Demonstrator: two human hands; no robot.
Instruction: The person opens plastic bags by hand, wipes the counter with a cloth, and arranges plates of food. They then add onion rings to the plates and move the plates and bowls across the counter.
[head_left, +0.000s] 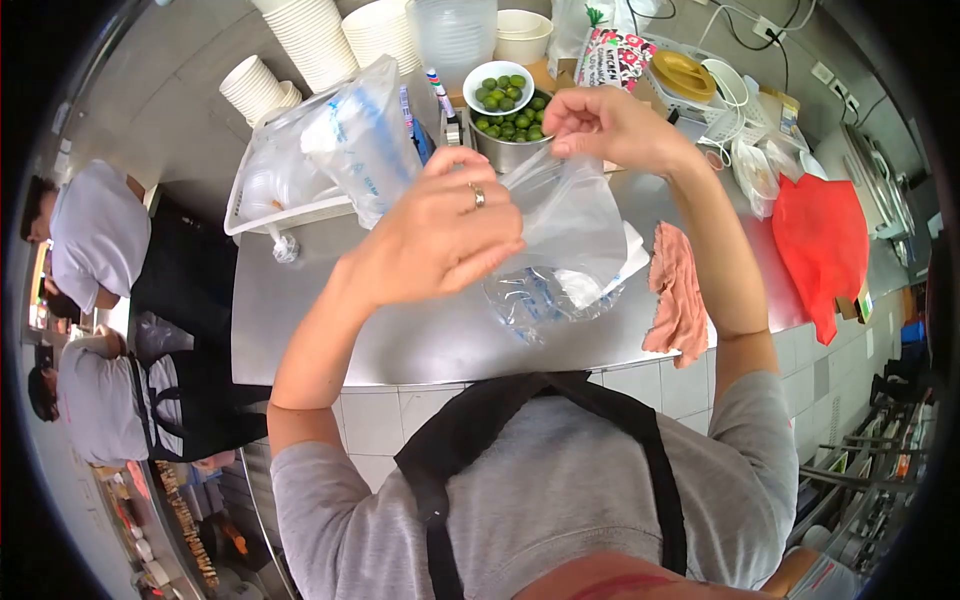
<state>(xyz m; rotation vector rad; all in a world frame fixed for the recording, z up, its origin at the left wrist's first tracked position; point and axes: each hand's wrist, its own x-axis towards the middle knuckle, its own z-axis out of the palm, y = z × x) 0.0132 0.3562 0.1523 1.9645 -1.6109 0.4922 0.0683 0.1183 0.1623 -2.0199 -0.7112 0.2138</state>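
Note:
A clear plastic bag hangs over the steel table between my hands. My right hand pinches its upper edge, close to the metal pot of green citrus fruit. At the bag's left side is my left hand, with a ring on one finger and the fingers curled; whether they grip the plastic is hard to make out. Beneath the bag, more crumpled clear plastic with blue print lies on the table. A white bowl of green fruit rests on top of the pot.
On the steel table are a white basket of plastic bags, a pink cloth and a red bag. Stacked paper cups line the back. Two people stand at the left.

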